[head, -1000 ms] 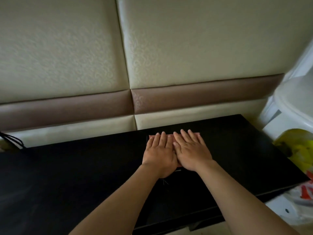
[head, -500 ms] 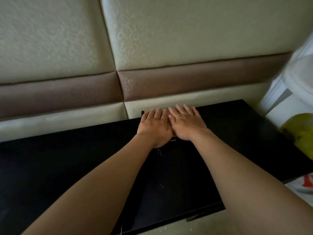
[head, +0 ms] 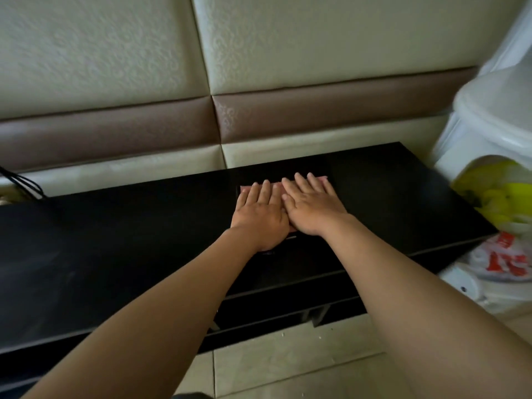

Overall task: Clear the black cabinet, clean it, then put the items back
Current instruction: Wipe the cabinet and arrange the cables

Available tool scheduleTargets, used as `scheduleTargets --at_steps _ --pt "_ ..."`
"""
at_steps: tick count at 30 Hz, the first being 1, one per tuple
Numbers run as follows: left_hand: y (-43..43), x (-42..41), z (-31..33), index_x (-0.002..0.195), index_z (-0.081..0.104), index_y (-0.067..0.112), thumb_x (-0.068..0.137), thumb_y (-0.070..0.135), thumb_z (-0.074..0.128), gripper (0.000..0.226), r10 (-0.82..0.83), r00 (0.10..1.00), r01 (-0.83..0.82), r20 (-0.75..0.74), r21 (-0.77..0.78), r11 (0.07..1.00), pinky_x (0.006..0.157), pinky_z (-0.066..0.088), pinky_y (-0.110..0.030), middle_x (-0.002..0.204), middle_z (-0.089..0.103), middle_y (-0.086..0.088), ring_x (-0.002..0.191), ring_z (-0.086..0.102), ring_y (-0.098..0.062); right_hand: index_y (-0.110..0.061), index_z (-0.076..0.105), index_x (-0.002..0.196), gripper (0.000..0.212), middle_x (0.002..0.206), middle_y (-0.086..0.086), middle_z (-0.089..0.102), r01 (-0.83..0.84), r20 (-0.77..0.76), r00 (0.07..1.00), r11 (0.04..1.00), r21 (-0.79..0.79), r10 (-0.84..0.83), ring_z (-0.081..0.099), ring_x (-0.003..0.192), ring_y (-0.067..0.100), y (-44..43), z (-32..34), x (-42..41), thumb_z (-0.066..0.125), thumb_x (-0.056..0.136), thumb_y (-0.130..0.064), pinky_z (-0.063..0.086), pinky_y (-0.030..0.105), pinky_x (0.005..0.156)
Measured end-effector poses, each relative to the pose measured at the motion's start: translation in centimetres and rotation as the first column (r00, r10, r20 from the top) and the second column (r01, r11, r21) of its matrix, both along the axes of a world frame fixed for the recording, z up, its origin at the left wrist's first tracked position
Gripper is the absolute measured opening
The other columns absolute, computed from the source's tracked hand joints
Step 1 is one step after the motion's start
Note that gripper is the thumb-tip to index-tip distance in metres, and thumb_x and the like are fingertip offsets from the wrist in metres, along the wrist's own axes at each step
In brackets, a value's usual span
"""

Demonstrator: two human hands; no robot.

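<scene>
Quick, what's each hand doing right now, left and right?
Left hand: open, pressing flat on the pink cloth on the black cabinet.
Right hand: open, flat on the same cloth.

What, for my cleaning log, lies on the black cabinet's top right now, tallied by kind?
Pink cloth: 1
Hands pressed flat on it: 2, left hand and right hand
Total: 3 on the black cabinet
</scene>
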State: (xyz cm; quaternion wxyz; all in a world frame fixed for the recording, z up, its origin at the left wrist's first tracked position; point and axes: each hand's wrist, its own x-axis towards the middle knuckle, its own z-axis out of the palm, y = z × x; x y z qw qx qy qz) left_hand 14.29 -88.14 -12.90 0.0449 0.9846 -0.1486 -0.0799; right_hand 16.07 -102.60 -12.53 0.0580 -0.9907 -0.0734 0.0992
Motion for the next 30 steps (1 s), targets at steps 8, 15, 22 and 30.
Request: scheduleTargets --at_steps 8,15,22,30 --pt "1.9 -10.7 1.2 0.157 -0.011 0.015 0.104 0.05 0.01 0.067 -0.022 0.997 0.025 -0.068 0.041 0.999 0.124 -0.008 -0.045 0.167 -0.013 -0.009 0.153 -0.016 -0.027 -0.034 -0.001 0.161 0.057 0.169 -0.004 -0.006 -0.07 -0.006 0.998 0.998 0.008 0.07 -0.011 0.155 0.019 1.5 -0.1 -9.7 0.004 0.106 -0.05 -0.009 0.045 0.124" --pt "2.8 -16.1 0.7 0.158 -0.009 0.014 0.099 0.046 0.044 0.086 -0.053 0.999 0.052 0.012 0.07 0.996 0.126 -0.001 -0.047 0.167 -0.011 -0.009 0.154 -0.012 -0.029 -0.026 0.022 0.159 0.073 0.167 -0.002 0.02 -0.128 0.137 0.983 0.991 0.035 0.123 0.009 0.156 0.021 1.7 -0.7 -15.2 -0.005 0.099 -0.057 0.0 0.044 0.126" --pt "3.1 -19.0 -0.4 0.13 0.055 0.017 0.07 0.017 0.08 0.065 -0.121 0.962 0.126 0.246 -0.002 0.992 0.096 0.048 -0.042 0.123 0.063 -0.003 0.11 0.061 -0.027 -0.022 0.071 0.114 0.032 0.118 -0.003 0.073 -0.206 0.414 0.896 0.976 0.069 0.16 0.063 0.12 0.021 1.4 -2.0 -19.6 0.079 0.082 -0.021 0.045 0.048 0.108" --pt "-1.2 -19.1 1.6 0.129 0.04 0.022 0.084 0.029 0.057 0.048 -0.056 0.993 0.016 -0.102 -0.362 0.932 0.083 0.047 -0.029 0.117 0.055 0.004 0.103 0.056 -0.018 -0.029 0.061 0.103 0.049 0.093 -0.013 0.058 -0.213 0.255 0.956 0.941 0.265 0.144 0.053 0.09 0.01 -4.1 0.3 -22.4 0.02 0.093 -0.056 0.043 0.029 0.078"
